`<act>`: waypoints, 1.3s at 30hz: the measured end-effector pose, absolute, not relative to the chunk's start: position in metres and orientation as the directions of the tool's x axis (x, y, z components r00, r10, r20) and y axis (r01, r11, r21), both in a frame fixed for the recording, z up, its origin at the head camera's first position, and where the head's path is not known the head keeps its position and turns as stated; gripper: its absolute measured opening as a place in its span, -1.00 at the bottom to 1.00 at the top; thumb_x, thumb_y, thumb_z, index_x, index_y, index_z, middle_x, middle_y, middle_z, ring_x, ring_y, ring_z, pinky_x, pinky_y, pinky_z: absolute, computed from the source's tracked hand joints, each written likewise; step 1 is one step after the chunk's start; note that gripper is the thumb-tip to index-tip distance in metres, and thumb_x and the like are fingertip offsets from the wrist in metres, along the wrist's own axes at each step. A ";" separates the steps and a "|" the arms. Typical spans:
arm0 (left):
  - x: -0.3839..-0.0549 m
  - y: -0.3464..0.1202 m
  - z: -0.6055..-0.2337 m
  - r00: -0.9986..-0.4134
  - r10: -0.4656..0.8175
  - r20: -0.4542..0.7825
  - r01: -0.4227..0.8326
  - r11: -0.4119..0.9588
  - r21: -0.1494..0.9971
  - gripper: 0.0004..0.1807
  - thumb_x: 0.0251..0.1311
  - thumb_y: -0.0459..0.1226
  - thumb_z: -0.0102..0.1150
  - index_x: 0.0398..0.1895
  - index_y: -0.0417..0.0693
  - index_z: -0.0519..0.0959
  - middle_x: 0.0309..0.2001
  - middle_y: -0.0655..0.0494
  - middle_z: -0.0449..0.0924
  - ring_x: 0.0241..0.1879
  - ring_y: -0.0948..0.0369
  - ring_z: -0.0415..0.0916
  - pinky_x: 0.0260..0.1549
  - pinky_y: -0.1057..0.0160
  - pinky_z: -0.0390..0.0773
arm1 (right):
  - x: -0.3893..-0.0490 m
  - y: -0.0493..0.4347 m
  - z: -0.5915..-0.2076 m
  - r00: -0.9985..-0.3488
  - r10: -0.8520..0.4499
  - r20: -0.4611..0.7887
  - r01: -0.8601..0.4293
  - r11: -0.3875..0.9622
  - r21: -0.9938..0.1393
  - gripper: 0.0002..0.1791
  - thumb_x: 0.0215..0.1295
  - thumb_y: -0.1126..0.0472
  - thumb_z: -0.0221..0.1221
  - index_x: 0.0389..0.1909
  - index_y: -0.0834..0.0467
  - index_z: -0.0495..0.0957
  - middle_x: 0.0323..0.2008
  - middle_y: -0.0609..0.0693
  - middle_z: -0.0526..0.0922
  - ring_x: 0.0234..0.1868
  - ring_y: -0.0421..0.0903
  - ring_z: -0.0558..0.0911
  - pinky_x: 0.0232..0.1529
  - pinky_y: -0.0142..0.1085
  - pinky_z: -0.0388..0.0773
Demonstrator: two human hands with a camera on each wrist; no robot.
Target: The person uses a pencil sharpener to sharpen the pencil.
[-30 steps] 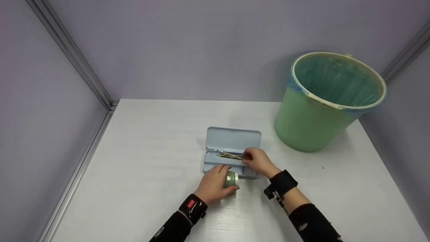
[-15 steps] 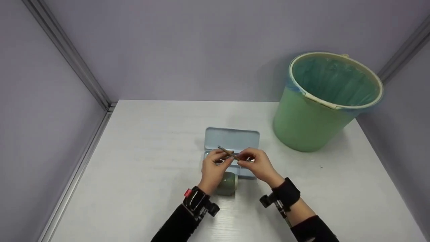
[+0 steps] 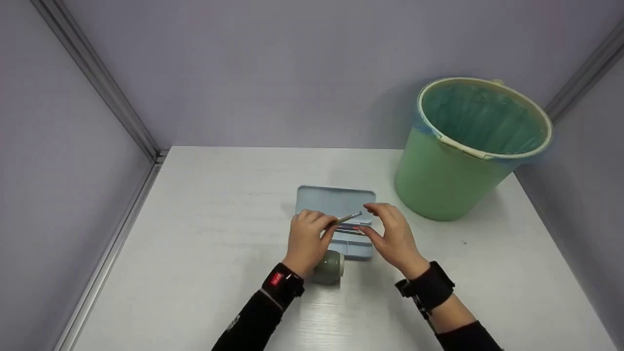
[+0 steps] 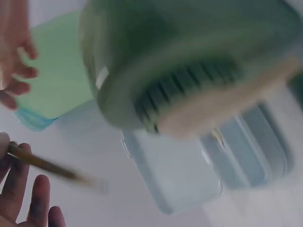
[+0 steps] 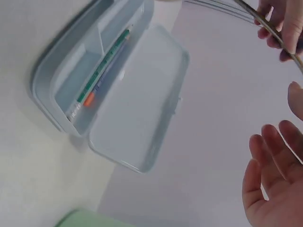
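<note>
My left hand (image 3: 304, 241) pinches a thin brown pencil (image 3: 347, 218) between thumb and fingers above a light blue pencil case (image 3: 334, 199). The pencil's pale end points to the right. Beside it, my right hand (image 3: 396, 239) is spread with thumb and fingers apart, holding nothing. The case lies with its lid folded back; a green pencil (image 5: 102, 71) and a blue one with an orange end (image 5: 90, 98) rest in its long compartment. Below my left hand a green cup (image 3: 327, 269) with a pale rim lies on its side, partly hidden by the wrist.
A large green bin (image 3: 436, 180) with a bag liner stands at the back right of the white table (image 3: 219, 204). Grey-lilac walls (image 3: 273, 73) enclose the back and both sides. A small dark speck (image 3: 464, 242) lies on the table to the right.
My left hand has gone from the cup up to the case and now has the pencil. My right hand, which held pencils over the case, has let go and drawn back to the right.
</note>
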State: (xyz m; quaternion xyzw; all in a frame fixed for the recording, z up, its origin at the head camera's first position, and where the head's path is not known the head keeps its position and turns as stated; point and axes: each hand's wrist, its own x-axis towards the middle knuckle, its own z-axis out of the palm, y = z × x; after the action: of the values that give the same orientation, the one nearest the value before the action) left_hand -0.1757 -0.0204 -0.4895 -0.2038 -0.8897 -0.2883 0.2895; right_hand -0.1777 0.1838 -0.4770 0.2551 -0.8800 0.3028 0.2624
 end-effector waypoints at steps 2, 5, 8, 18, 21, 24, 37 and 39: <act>-0.177 -0.021 -0.492 -0.703 0.234 0.671 0.540 0.790 0.290 -0.93 0.12 -0.20 0.40 -0.33 0.09 0.71 -0.36 0.20 0.65 -0.27 0.17 0.52 -0.20 0.14 0.47 | -0.178 0.183 -0.472 -0.675 -0.331 0.660 -0.636 0.714 -0.292 -0.50 0.02 0.27 0.46 0.02 0.22 0.55 -0.13 0.13 0.65 -0.08 0.06 0.62 -0.08 -0.05 0.55; -0.177 -0.021 -0.495 -0.640 0.281 0.715 0.546 0.821 0.165 -0.92 0.09 -0.16 0.42 -0.38 0.12 0.70 -0.37 0.20 0.60 -0.28 0.19 0.51 -0.18 0.14 0.47 | -0.177 0.179 -0.471 -0.641 -0.412 0.647 -0.647 0.744 -0.168 -0.54 0.05 0.21 0.45 -0.01 0.15 0.57 -0.14 0.07 0.66 -0.09 0.04 0.62 -0.12 -0.06 0.52; -0.176 -0.018 -0.498 -0.603 0.309 0.735 0.550 0.829 0.103 -0.91 0.07 -0.14 0.43 -0.41 0.13 0.70 -0.39 0.22 0.60 -0.29 0.20 0.50 -0.19 0.15 0.46 | -0.177 0.173 -0.475 -0.648 -0.487 0.585 -0.650 0.754 -0.092 -0.64 0.10 0.20 0.41 -0.07 0.10 0.59 -0.22 0.00 0.68 -0.15 -0.01 0.63 -0.17 -0.11 0.48; -0.168 -0.021 -0.501 -0.587 0.304 0.751 0.569 0.814 0.116 -0.76 0.00 -0.18 0.46 -0.25 0.00 0.70 -0.31 0.15 0.64 -0.26 0.16 0.51 -0.14 0.15 0.47 | -0.179 0.178 -0.494 -0.705 -0.498 0.506 -0.645 0.746 -0.165 -0.96 0.31 0.27 0.21 -0.33 0.14 0.55 -0.45 0.00 0.59 -0.37 -0.03 0.58 -0.30 -0.18 0.48; -0.164 -0.029 -0.505 -0.565 0.287 0.774 0.588 0.798 0.133 -0.79 0.02 -0.26 0.42 -0.26 -0.07 0.65 -0.31 0.10 0.61 -0.28 0.14 0.50 -0.18 0.16 0.50 | -0.177 0.189 -0.497 -0.765 -0.448 0.463 -0.590 0.776 -0.224 -0.96 0.28 0.31 0.23 -0.33 0.16 0.55 -0.44 0.02 0.60 -0.36 0.00 0.61 -0.26 -0.14 0.54; -0.159 -0.035 -0.511 -0.596 0.319 0.737 0.597 0.790 0.142 -0.81 0.08 -0.25 0.37 -0.26 -0.08 0.62 -0.29 0.10 0.60 -0.27 0.15 0.51 -0.21 0.19 0.52 | -0.174 0.204 -0.501 -0.823 -0.392 0.412 -0.524 0.804 -0.281 -0.95 0.25 0.35 0.24 -0.35 0.18 0.55 -0.45 0.05 0.60 -0.36 0.02 0.62 -0.27 -0.14 0.56; -0.149 -0.034 -0.533 -0.841 0.532 0.101 0.542 0.825 0.162 -0.09 -0.05 0.23 0.40 0.29 -0.10 0.40 0.08 -0.02 0.58 0.10 0.05 0.54 0.13 0.04 0.50 | -0.140 0.243 -0.525 -0.963 -0.223 0.153 -0.266 0.885 -0.382 -0.93 0.28 0.37 0.23 -0.38 0.17 0.57 -0.46 -0.01 0.59 -0.36 -0.09 0.62 -0.30 -0.21 0.56; -0.149 -0.035 -0.536 -0.843 0.530 0.098 0.539 0.828 0.155 -0.12 -0.08 0.20 0.44 0.23 -0.09 0.42 0.03 0.01 0.60 0.03 0.08 0.56 0.07 0.07 0.52 | -0.135 0.242 -0.528 -0.968 -0.220 0.120 -0.250 0.884 -0.394 -0.94 0.28 0.37 0.22 -0.37 0.17 0.59 -0.45 -0.02 0.61 -0.35 -0.12 0.61 -0.29 -0.22 0.56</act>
State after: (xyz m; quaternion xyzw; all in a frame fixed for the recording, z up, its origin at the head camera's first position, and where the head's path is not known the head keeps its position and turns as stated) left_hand -0.1493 -0.0351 -0.5358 -0.2795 -0.9557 -0.0886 0.0256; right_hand -0.1350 0.2419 -0.5277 0.1211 -0.9700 0.2078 0.0361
